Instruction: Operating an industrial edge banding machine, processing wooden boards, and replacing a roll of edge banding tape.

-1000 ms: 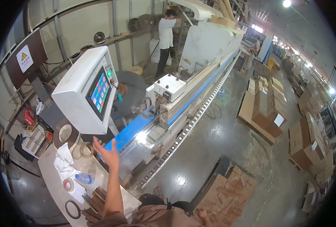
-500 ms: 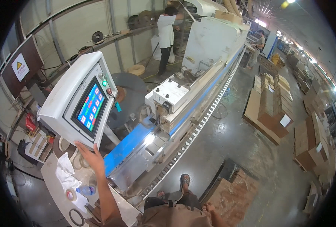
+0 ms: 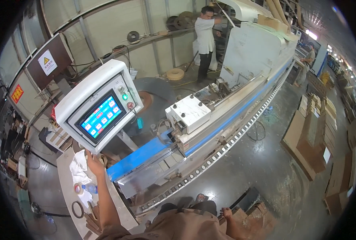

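Note:
A white control panel with a lit touchscreen, a green light and a red knob stands left of centre. My left hand grips its lower left corner; the fingertips are partly hidden at the panel's underside. At the lower edge, my right hand hangs beside my leg, fingers loosely bent and apart, nothing seen in them. Right of the panel runs a long machine with a blue infeed plate, a white block-shaped unit and a toothed conveyor strip.
A side table carries a white cloth, tape roll, plastic bottle and dark ring. A person in white stands behind the machine, another at its far end. Cardboard stacks stand right.
The view has swung left, so the machine sits further right. The panel now faces me more squarely. My left hand has gone from spread fingers to gripping its corner.

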Tool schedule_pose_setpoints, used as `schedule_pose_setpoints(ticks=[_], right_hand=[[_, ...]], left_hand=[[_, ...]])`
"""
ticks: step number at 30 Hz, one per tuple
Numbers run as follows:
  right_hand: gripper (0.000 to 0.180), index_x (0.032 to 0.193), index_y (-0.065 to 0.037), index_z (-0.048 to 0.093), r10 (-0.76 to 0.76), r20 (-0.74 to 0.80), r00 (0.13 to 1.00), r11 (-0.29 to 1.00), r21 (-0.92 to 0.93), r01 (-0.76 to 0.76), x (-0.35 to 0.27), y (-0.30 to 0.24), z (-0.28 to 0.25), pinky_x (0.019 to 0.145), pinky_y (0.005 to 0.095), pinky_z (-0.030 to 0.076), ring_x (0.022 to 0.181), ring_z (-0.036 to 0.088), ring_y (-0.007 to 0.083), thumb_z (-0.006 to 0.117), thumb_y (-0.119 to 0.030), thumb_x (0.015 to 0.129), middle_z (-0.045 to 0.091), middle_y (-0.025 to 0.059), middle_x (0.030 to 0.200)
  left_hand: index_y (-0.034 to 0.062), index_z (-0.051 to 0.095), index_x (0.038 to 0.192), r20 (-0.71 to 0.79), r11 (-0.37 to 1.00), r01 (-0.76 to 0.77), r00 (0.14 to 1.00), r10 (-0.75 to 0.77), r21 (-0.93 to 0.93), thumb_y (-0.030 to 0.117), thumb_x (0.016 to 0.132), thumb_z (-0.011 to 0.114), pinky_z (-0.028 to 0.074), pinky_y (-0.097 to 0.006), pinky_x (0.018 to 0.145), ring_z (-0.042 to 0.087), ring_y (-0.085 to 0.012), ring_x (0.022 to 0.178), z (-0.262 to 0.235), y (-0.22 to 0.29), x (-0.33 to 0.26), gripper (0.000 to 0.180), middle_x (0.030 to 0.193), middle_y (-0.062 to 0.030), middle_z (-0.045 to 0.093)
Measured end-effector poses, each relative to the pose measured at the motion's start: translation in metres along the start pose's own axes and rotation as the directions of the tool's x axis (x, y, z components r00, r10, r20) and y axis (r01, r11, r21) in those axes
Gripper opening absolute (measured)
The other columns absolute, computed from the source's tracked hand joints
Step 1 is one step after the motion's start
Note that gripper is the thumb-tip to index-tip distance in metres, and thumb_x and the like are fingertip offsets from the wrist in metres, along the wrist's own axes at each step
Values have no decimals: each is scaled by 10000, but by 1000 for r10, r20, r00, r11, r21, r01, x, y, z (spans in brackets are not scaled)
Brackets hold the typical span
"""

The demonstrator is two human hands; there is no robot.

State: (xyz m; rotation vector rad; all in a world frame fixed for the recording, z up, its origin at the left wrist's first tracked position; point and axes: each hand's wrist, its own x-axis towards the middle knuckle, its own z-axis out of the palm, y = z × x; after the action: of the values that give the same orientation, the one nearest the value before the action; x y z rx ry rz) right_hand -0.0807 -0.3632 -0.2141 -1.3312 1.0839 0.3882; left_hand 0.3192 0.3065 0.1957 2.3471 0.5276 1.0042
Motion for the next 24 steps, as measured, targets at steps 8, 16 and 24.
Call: schedule_pose_setpoints(ticks=[8,16,24], right_hand=[[298,1240,-40,678,-49,-52,997,987,-156,40,48,-76,-21,672,373,560,852,753,269,602,-277,1076,776,130,1083],[358,1198,-37,714,-451,199,870,588,-667,457,14,-134,44,881,427,590,972,754,350,655,-339,1015,772,177,1102],[235,1153,-126,742,-734,608,303,37,-410,911,-85,-268,202,919,442,587,1042,723,345,683,-288,993,754,120,1102]], left_hand=[[9,650,1377,227,989,-142,965,129,41,66,991,645,514,-470,1047,674,-401,1198,1,15,-175,390,1315,-214,706],[105,742,1237,690,980,-192,704,167,-41,230,901,783,557,-495,918,706,-398,1020,-20,8,-324,361,1159,-176,744],[114,717,1310,827,996,-47,561,-35,74,405,798,900,535,-547,999,648,-464,1202,-19,-55,-348,617,1224,-242,726]])
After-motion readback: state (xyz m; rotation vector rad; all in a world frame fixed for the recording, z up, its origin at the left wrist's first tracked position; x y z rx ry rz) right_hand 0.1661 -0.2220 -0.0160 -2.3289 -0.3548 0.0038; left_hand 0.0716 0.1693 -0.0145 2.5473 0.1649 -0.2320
